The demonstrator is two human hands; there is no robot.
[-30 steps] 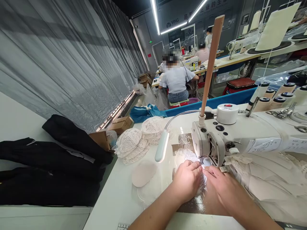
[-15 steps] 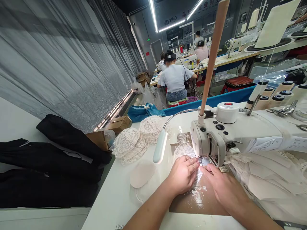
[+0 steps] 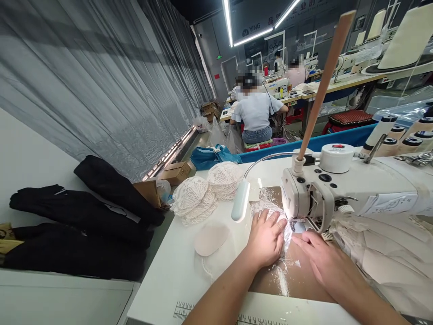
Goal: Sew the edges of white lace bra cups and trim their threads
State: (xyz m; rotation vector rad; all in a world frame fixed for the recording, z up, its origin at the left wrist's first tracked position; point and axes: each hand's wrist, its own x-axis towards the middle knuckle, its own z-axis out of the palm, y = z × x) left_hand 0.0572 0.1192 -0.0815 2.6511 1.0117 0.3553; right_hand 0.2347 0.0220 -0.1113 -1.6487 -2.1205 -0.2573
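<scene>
A white sewing machine [image 3: 338, 180] stands at the right, its needle area lit. My left hand [image 3: 267, 237] lies with fingers spread on a piece of white lace [image 3: 259, 208], just left of the needle. To the right, my right hand [image 3: 320, 255] rests on the brown plate [image 3: 270, 282] below the machine head, fingers extended and nothing visible in them. Left of my hands, a beige cup-shaped pad [image 3: 212, 240] lies on the white table [image 3: 165, 271]. Two piles of lace cups [image 3: 194, 198] sit farther back.
A small lamp [image 3: 241, 201] on a bent neck and a wooden rod [image 3: 326, 85] rise near the machine head. Beige fabric [image 3: 392, 253] lies at right. Black garments [image 3: 84, 225] hang over a ledge at left. A seated person [image 3: 255, 113] is beyond the blue cloth.
My left hand has opened from a pinch near the needle and now lies flatter on the lace. My right hand's fingers have straightened slightly. The view has shifted, moving the scene rightward.
</scene>
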